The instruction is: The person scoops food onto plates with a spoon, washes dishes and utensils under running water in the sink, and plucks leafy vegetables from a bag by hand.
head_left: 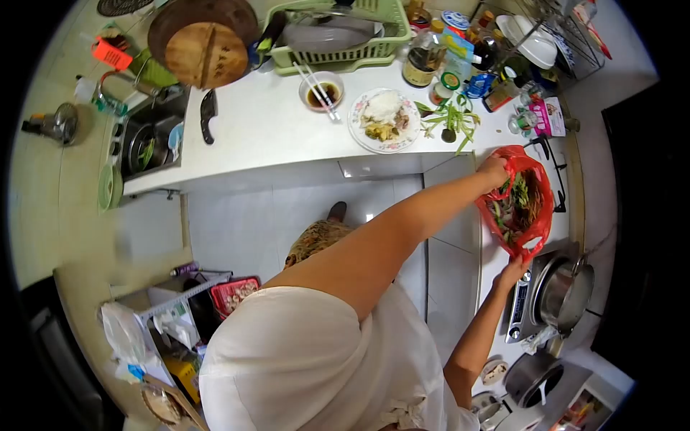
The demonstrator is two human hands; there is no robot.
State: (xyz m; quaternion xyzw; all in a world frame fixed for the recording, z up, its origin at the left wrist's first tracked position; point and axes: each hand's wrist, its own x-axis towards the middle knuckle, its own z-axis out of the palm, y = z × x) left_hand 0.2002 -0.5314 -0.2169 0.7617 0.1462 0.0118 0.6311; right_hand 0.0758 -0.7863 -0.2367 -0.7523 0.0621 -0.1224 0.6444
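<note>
Bag [532,238], red plastic, greens [520,189] inside | left hand [494,171]: gripping one edge | right hand [512,271]: gripping opposite edge | steel pot [566,298] nearby

Two hands [493,172], one red bag [545,205], one knife [207,117].

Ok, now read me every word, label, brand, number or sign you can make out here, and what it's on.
Nothing can be read with certainty.
Orange tag: dark print, too small.
Wooden lid: dark marks like characters, too small.
Pink-and-white pack: print, blurred.
Jar with the yellowish label: too small.
Blue packet: light print, too blurred.
Stove panel: markings, too small.
Red plastic bag: no readable print.
</note>
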